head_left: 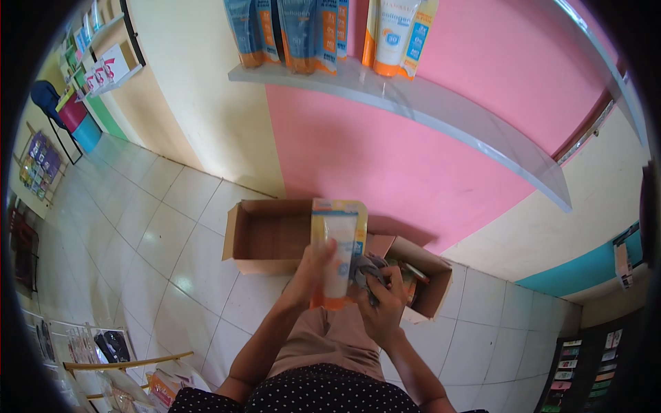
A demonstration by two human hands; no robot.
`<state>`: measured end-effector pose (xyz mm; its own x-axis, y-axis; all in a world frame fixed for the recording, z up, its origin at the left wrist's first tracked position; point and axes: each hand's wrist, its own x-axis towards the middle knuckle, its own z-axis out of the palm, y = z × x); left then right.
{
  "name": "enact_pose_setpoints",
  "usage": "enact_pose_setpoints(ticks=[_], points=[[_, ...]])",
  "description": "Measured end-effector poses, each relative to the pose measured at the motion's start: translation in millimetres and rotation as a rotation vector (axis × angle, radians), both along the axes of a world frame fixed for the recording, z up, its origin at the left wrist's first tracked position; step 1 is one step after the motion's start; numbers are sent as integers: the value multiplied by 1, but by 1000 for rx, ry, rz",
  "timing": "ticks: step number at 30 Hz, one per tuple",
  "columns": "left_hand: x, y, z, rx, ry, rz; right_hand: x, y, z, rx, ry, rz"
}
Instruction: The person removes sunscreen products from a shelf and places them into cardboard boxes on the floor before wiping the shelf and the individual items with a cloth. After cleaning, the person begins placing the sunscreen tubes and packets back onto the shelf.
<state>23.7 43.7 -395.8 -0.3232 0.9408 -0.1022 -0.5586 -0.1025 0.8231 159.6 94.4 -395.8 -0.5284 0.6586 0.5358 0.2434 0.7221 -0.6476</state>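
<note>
At the upper left of the frame, a small wall shelf (122,80) bears white boxes (113,65) with pink designs, and below it stand a dark blue chair (47,96), a light blue bin (87,133) and a purple display panel (44,158). Pale floor tiles (165,251) spread beneath, meeting a wall painted in cream, pink (358,151) and, at the right edge, a teal band (575,272). The lower left corner has a rack with a yellowish rail (131,363) (a black pouch (113,346) hangs behind it), while a dark rack (585,375) of small packets fills the lower right.
</note>
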Motion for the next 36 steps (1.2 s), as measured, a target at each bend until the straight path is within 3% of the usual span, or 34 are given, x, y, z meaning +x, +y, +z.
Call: enact_pose_setpoints(ticks=[1,3,5,10,13,15,17,19,21,23,25,26,27,29,31,32,33,34,36], points=[[2,1,-3,-54,113,36,-2,1,-3,14,7,1],[4,1,-1,-77,31,21,-9,4,-10,-96,109,-25],[6,0,12,-8,263,-117,-15,5,-4,-123,111,-18],[1,6,13,143,128,118,-9,0,-12,-277,59,67],[-14,-3,17,273,-61,74,4,3,-31,-442,-8,152],[-21,-12,13,305,-213,-171,10,9,-46,-755,88,192],[-17,-28,-22,-99,-164,-124,10,9,-50,-823,113,215],[1,-30,-53,-250,-37,-142,7,5,-54,-894,141,240],[16,-35,-56,-295,-101,-126,4,2,-56,-1335,330,269],[17,-35,-51,-343,-166,-114,4,-2,-46,-1308,305,257],[17,-34,-51,-430,-340,-30,2,-6,-37,-737,-10,52],[17,-34,-54,-425,-343,-32,5,-5,-41,-620,-23,42],[17,-33,-57,-395,-298,17,5,-6,-39,-613,-26,42],[18,-31,-55,-359,-259,63,3,-15,-31,-305,-58,-50],[18,-34,-32,-398,105,95,5,-16,-29,-445,-49,-20],[19,-33,-36,-395,104,96,8,-12,-36,-717,-37,79],[21,-32,-40,-265,342,157,11,-7,-40,-989,-24,179],[22,-32,-42,-130,577,215,13,0,-42,-987,-24,176],[24,-34,-29,-96,727,214,17,13,-39,-1352,113,474]])
